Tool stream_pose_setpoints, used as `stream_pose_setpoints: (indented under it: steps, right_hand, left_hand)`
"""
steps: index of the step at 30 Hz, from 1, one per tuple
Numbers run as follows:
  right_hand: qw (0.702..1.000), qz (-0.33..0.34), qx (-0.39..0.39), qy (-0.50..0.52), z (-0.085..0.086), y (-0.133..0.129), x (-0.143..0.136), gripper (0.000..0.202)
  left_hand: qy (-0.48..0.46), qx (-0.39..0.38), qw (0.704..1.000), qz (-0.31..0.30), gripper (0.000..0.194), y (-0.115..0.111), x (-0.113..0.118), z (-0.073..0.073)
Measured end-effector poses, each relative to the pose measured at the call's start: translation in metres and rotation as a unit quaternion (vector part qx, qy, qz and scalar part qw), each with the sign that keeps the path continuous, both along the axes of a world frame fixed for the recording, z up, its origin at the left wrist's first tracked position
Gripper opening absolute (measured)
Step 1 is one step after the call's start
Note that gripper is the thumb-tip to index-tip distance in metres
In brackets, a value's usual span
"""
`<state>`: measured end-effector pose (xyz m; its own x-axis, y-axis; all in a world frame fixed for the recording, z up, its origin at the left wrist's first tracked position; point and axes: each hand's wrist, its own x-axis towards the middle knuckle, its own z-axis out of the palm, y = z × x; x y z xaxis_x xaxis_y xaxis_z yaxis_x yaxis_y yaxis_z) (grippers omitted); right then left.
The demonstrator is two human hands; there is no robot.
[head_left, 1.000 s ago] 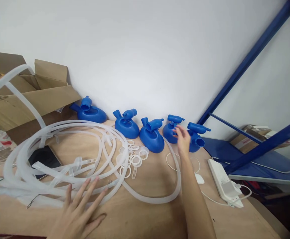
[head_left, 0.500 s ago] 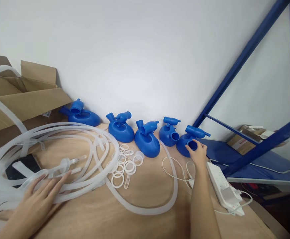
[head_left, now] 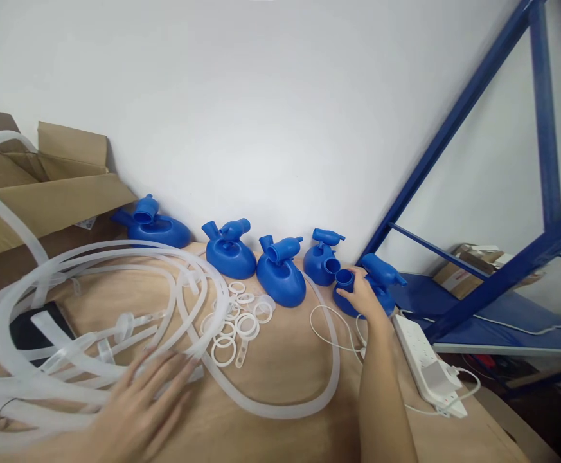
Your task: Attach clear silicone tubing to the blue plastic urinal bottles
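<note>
Along the wall stands a row of several blue plastic urinal bottles [head_left: 281, 283], each with a loose-looking blue spout piece on top. My right hand [head_left: 363, 294] is closed around the neck of the rightmost urinal bottle [head_left: 382, 297], whose open mouth faces up to the left of my fingers. Over the coil of clear plastic tubing [head_left: 261, 406] is my left hand [head_left: 148, 399], slightly blurred, its fingers stretched out. Whether it touches the tubing I cannot tell. White rings [head_left: 248, 326] and small clear strap pieces lie between the coil and the bottles.
An open cardboard box [head_left: 53, 199] stands at the left, with tubing running up past it. A white power strip [head_left: 427, 366] with a plugged-in charger and cables lies at the right. Beyond it is a blue metal shelf rack [head_left: 458, 308]. A black flat object [head_left: 39, 328] lies under the coil.
My right hand has turned the rightmost urinal bottle and brought its neck to the left. My left hand has moved right across the tubing. The view has shifted slightly.
</note>
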<state>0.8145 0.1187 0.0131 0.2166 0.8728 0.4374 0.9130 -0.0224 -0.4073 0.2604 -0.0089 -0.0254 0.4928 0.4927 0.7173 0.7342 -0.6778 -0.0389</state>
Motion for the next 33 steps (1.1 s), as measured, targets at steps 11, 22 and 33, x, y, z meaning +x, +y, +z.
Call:
stream_pose_setpoints:
  steps: [11, 22, 33]
  right_hand:
    - [1.000, 0.001, -0.008, 0.005, 0.025, -0.014, -0.025, 0.056]
    - [0.972, -0.069, 0.224, -0.002, 0.077, -0.067, 0.003, 0.065]
    - [0.984, -0.144, 0.025, 0.097, -0.028, -0.049, 0.058, 0.092]
  left_hand:
    - [0.214, -0.222, 0.950, 0.051, 0.065, 0.091, 0.173, 0.032]
    - [0.173, -0.237, 0.955, 0.041, 0.033, 0.111, 0.192, 0.028]
    - [-0.058, -0.276, 0.959, -0.033, 0.017, 0.135, 0.167, 0.059]
